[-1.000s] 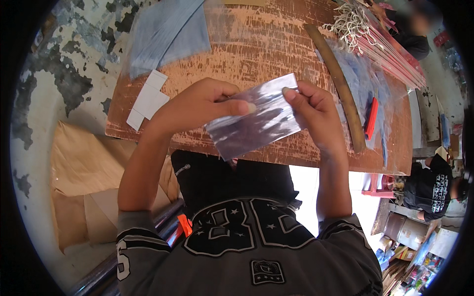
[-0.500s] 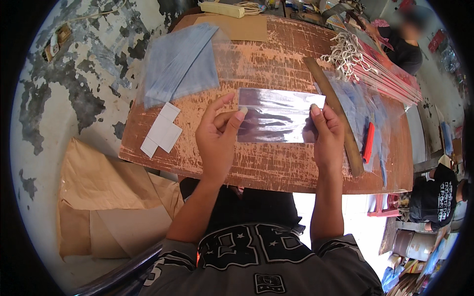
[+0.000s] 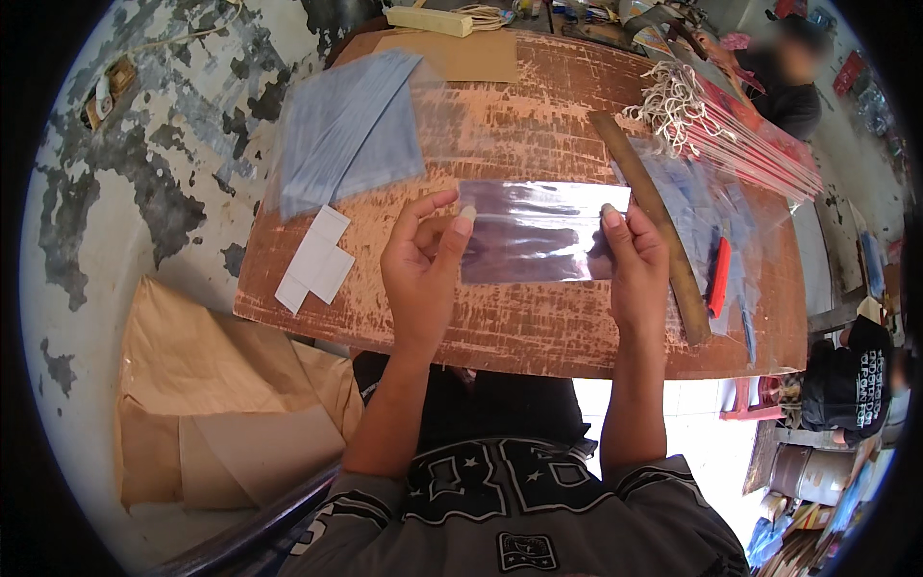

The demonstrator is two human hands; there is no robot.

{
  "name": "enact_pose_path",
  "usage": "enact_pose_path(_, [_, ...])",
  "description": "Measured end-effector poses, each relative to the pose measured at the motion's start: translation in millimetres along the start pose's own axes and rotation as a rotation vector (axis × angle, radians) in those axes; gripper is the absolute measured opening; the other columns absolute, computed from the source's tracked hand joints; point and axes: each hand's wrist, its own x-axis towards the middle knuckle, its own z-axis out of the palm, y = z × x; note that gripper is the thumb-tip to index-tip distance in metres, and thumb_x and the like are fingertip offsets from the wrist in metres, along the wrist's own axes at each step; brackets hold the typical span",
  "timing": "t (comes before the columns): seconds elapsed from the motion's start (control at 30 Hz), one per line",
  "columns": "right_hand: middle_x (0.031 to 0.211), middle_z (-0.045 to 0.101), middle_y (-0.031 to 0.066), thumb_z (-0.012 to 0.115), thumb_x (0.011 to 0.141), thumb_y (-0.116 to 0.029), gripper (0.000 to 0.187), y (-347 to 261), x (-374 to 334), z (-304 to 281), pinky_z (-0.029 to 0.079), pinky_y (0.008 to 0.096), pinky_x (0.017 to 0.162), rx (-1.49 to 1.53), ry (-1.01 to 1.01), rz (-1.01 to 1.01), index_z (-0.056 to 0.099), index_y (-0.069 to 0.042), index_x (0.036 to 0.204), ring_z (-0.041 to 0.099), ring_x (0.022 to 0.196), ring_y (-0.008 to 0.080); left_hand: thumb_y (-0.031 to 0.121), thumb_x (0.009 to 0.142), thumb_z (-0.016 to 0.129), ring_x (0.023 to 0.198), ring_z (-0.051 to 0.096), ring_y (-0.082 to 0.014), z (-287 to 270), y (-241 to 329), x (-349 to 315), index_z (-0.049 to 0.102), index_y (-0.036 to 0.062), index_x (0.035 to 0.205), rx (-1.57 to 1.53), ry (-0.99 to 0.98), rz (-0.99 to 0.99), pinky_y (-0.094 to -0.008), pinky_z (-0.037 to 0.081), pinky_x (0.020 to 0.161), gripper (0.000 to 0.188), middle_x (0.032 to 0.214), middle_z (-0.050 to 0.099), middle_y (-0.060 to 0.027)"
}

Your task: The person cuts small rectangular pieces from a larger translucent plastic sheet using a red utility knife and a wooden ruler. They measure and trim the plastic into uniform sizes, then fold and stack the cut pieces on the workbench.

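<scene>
**Clear sheet held flat over the worn board**

Worn reddish wood makes up the tabletop (image 3: 538, 332), its paint scraped pale in streaks, set against a flaking grey-and-white wall on the left. Both hands hold a clear plastic sheet (image 3: 538, 231) stretched level just above the board, near the middle. The left hand (image 3: 423, 269) pinches the sheet's left edge between thumb and forefinger; the right hand (image 3: 635, 264) grips the right edge the same way, so each grip is closed on the sheet.

By the look of it, the step in hand is squaring or laying the sheet down. The next move would call for keeping both edges taut and level so the thin film does not crease or slip.

To the far left lies a stack of bluish plastic sheets (image 3: 351, 135), with white paper pieces (image 3: 315, 262) nearer. A long brown ruler (image 3: 649, 216) runs just right of the right hand, a red cutter (image 3: 719, 277) beyond it. White strings on red sticks (image 3: 711, 120) lie far right. Brown paper (image 3: 221, 404) is heaped below the tabletop on the left. Another person (image 3: 793, 82) sits at the far end.
</scene>
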Motion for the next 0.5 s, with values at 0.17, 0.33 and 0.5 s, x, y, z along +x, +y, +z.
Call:
enact_pose_path(0.17, [0.085,0.065,-0.0031,0.069,0.108,-0.028,0.027,1.4,-2.5,-1.2,0.051,0.0227,0.069,0.007,-0.035,-0.077,0.072,-0.002,0.113,0.059,0.075,0.0054,0.016,0.103,0.075,0.085,0.068,-0.0075,-3.6,0.9,8.4,0.070,-0.0009,0.107,0.089,0.021,0.045,-0.0232,0.055,0.075,0.018,0.094,0.074,-0.0035])
enact_pose_path(0.33, [0.086,0.066,-0.0029,0.069,0.108,-0.029,0.028,-2.1,-6.7,-3.9,0.051,0.0229,0.070,-0.039,-0.017,-0.071,0.072,-0.003,0.114,0.059,0.076,0.0052,0.017,0.104,0.074,0.080,0.064,-0.0064,-7.3,2.4,7.4,0.070,0.0010,0.098,0.097,-0.005,0.043,-0.0240,0.053,0.072,0.018,0.087,0.068,0.0013])
enact_pose_path(0.5, [0.085,0.066,-0.0039,0.068,0.108,-0.029,0.026,-0.9,-9.8,-8.2,0.049,0.0225,0.068,-0.049,-0.029,-0.062,0.073,-0.004,0.114,0.059,0.074,0.0046,0.017,0.106,0.070,0.076,0.059,-0.0076,-15.6,3.2,10.9,0.066,0.0018,0.093,0.377,-0.069,0.207,-0.0246,0.048,0.068,0.020,0.081,0.062,0.0025])
